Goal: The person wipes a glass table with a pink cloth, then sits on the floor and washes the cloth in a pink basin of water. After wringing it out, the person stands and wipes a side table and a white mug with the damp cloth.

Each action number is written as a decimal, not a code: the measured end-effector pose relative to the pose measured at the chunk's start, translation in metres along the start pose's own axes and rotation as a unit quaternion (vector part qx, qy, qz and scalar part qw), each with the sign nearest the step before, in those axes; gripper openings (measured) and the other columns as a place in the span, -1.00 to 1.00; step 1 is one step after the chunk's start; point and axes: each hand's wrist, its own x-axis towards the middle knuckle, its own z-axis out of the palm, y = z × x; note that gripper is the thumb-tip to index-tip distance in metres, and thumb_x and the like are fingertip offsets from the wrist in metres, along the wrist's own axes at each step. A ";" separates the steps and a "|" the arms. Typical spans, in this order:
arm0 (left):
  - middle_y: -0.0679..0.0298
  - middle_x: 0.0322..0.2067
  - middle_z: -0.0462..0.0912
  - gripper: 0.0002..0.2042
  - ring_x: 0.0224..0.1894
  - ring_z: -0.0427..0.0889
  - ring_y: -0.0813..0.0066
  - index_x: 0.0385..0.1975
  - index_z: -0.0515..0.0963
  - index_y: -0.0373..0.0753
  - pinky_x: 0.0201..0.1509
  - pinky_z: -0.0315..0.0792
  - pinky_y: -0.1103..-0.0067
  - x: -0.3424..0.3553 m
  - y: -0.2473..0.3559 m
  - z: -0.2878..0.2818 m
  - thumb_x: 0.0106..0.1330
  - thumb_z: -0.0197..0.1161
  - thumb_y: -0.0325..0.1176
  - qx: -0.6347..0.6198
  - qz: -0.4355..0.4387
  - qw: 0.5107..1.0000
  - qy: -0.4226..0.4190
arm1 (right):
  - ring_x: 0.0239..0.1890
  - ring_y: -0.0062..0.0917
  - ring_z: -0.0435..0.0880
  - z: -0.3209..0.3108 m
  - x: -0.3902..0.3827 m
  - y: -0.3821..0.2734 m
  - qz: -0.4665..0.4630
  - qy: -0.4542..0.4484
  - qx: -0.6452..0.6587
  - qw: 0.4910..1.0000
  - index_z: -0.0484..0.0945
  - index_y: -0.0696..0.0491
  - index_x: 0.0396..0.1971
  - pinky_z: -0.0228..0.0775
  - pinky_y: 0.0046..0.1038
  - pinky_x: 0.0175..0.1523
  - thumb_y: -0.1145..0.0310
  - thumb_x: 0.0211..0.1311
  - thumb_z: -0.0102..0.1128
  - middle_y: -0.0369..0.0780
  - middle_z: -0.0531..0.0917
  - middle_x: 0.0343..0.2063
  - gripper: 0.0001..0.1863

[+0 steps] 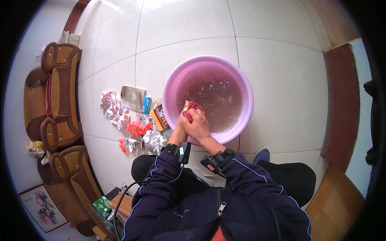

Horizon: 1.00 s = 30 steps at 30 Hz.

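Note:
A large pink plastic basin [247, 92] of murky water [217, 100] stands on the floor in front of me. My left hand [183, 118] and my right hand [198, 126] are closed together round a bunched dark red cloth [194, 106], over the near left part of the basin. My right hand overlaps the left, hiding part of it. Black devices with a cable are strapped at both my wrists.
Crumpled paper [112, 108], red plastic [138, 127], cardboard [130, 100] and small boxes [160, 118] lie left of the basin. Brown sofas [56, 92] line the left side. A reddish-brown wooden panel [339, 104] is at the right. My slippered foot [261, 154] is near the basin.

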 end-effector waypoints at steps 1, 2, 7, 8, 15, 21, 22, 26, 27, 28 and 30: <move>0.24 -0.31 0.56 -0.65 -0.32 0.58 0.38 -0.20 0.45 -0.18 -0.25 0.55 0.41 0.000 0.001 0.002 0.36 -0.02 0.00 0.015 0.025 0.996 0.087 | -0.28 -0.06 0.55 0.000 -0.001 0.000 -0.007 0.018 0.030 0.999 0.50 0.05 -0.30 0.41 -0.17 -0.15 0.12 0.09 0.12 -0.02 0.55 -0.36 -0.69; 0.24 -0.29 0.56 -0.69 -0.31 0.58 0.39 -0.19 0.45 -0.18 -0.23 0.55 0.42 0.001 -0.005 0.007 0.38 -0.02 -0.06 0.024 0.065 0.989 0.134 | -0.28 -0.06 0.56 -0.001 0.003 0.005 0.017 0.027 0.015 0.999 0.49 0.05 -0.31 0.41 -0.15 -0.16 0.12 0.12 0.10 -0.02 0.55 -0.35 -0.69; 0.27 -0.23 0.48 -0.82 -0.22 0.51 0.43 -0.09 0.33 -0.15 -0.14 0.49 0.45 0.006 -0.038 0.030 0.35 -0.01 -0.38 0.132 0.087 0.938 0.309 | -0.23 -0.04 0.53 -0.025 0.038 0.050 0.181 0.069 -0.035 0.980 0.43 0.10 -0.30 0.37 -0.07 -0.16 0.10 0.23 -0.01 0.02 0.51 -0.27 -0.67; 0.27 -0.27 0.53 -0.83 -0.19 0.53 0.41 -0.10 0.37 -0.11 -0.09 0.49 0.43 0.006 -0.037 0.030 0.38 -0.04 -0.29 0.122 0.080 0.943 0.299 | -0.22 -0.04 0.53 -0.023 0.036 0.048 0.156 0.055 -0.010 0.986 0.42 0.09 -0.28 0.37 -0.08 -0.15 0.11 0.23 -0.01 0.02 0.51 -0.26 -0.68; 0.25 -0.28 0.50 -0.82 -0.25 0.51 0.43 -0.11 0.34 -0.14 -0.21 0.50 0.49 0.000 -0.009 0.020 0.40 -0.03 -0.24 0.136 0.124 0.943 0.276 | -0.20 -0.04 0.51 -0.005 -0.002 0.011 0.023 0.028 0.023 0.999 0.39 0.05 -0.24 0.35 -0.09 -0.11 0.22 0.21 0.01 -0.01 0.51 -0.31 -0.77; 0.29 -0.20 0.51 -0.80 -0.15 0.53 0.47 -0.13 0.38 -0.19 -0.03 0.47 0.49 -0.008 -0.021 0.049 0.43 -0.07 -0.23 0.073 0.123 0.977 0.159 | -0.27 -0.09 0.60 -0.032 0.041 0.073 0.158 0.077 0.070 0.982 0.54 0.09 -0.34 0.39 -0.17 -0.16 0.19 0.22 0.02 -0.01 0.63 -0.40 -0.73; 0.26 -0.14 0.52 -0.77 -0.08 0.54 0.42 -0.06 0.36 -0.20 0.04 0.46 0.45 -0.011 -0.015 0.052 0.43 -0.06 -0.23 0.050 0.100 0.985 0.132 | -0.28 -0.11 0.61 -0.039 0.045 0.079 0.157 0.069 0.055 0.984 0.54 0.09 -0.33 0.39 -0.19 -0.16 0.21 0.22 0.01 -0.03 0.63 -0.40 -0.74; 0.24 -0.13 0.51 -0.74 -0.08 0.54 0.39 0.01 0.34 -0.21 0.05 0.46 0.41 -0.019 0.000 0.054 0.42 -0.05 -0.26 0.064 0.131 0.976 0.164 | -0.29 -0.26 0.63 -0.063 0.055 0.069 0.096 0.039 -0.056 0.993 0.57 0.07 -0.32 0.42 -0.31 -0.14 0.20 0.20 0.07 -0.09 0.65 -0.38 -0.75; 0.25 -0.14 0.51 -0.74 -0.09 0.54 0.38 0.01 0.33 -0.22 0.05 0.46 0.41 -0.020 0.002 0.052 0.41 -0.04 -0.28 0.059 0.134 0.975 0.166 | -0.28 -0.30 0.63 -0.068 0.056 0.061 0.082 -0.007 -0.016 0.996 0.57 0.06 -0.31 0.42 -0.33 -0.14 0.19 0.18 0.10 -0.11 0.65 -0.38 -0.74; 0.25 -0.14 0.51 -0.74 -0.09 0.54 0.38 0.01 0.33 -0.22 0.05 0.46 0.41 -0.021 0.003 0.049 0.41 -0.04 -0.29 0.054 0.139 0.976 0.160 | -0.28 -0.34 0.63 -0.073 0.058 0.052 0.096 -0.056 0.015 0.994 0.57 0.06 -0.30 0.43 -0.36 -0.14 0.18 0.16 0.12 -0.12 0.65 -0.37 -0.74; 0.25 -0.15 0.50 -0.75 -0.10 0.54 0.36 0.01 0.32 -0.23 0.05 0.47 0.41 -0.021 0.004 0.043 0.40 -0.02 -0.32 0.039 0.144 0.977 0.153 | -0.27 -0.44 0.62 -0.076 0.060 0.034 0.137 -0.208 0.130 0.960 0.58 0.10 -0.31 0.44 -0.40 -0.15 0.18 0.04 0.26 -0.17 0.66 -0.37 -0.69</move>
